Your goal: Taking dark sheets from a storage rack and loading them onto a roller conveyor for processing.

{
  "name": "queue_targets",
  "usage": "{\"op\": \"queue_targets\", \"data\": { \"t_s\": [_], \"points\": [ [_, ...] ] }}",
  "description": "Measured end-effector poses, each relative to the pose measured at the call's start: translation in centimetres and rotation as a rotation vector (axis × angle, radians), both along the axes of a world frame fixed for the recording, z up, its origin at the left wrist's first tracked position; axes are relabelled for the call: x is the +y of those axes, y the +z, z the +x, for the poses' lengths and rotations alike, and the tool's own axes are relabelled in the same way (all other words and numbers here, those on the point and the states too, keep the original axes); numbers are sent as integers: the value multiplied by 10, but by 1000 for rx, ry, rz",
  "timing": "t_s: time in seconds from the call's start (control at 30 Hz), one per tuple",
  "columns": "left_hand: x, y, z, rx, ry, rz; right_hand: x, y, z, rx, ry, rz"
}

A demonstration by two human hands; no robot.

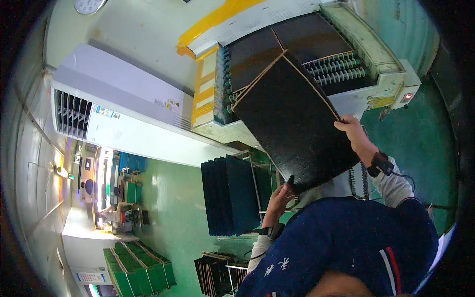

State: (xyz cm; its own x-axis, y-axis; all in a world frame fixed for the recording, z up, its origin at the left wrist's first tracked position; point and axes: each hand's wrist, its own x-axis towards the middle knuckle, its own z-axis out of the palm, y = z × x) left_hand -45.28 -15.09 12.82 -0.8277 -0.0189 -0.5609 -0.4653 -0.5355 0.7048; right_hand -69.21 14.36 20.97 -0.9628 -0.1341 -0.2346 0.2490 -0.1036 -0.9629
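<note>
A large black rectangular panel (297, 119) with light brown edges is held tilted in front of me. At its lower left corner, my left hand (279, 199) is closed on the edge, with what looks like a dark fingertip cover on one finger. My right hand (357, 138) grips the right edge, thumb on the upper face. The panel's far corner overlaps the roller conveyor machine (391, 74), where two similar black panels, a left one (255, 54) and a right one (316, 37), lie side by side. Bare rollers (339, 72) show nearer me, right of the held panel.
Left of me, a rack (260, 190) holds upright dark panels (227, 198); more panels stand in a lower rack (213, 274). A white air conditioner (133, 109) stands beside the machine. Green stacks (138, 272) sit farther left. Other people (90, 186) are in the far background.
</note>
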Motion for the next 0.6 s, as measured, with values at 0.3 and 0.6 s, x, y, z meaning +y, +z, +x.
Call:
{"op": "queue_targets", "data": {
  "t_s": [0.3,0.6],
  "points": [
    [2,59,11,85,199,-265,-14,-8,10,-433,68,-458],
    [-12,78,7,182,297,-93,-1,23,39,-506,278,-495]
  ]
}}
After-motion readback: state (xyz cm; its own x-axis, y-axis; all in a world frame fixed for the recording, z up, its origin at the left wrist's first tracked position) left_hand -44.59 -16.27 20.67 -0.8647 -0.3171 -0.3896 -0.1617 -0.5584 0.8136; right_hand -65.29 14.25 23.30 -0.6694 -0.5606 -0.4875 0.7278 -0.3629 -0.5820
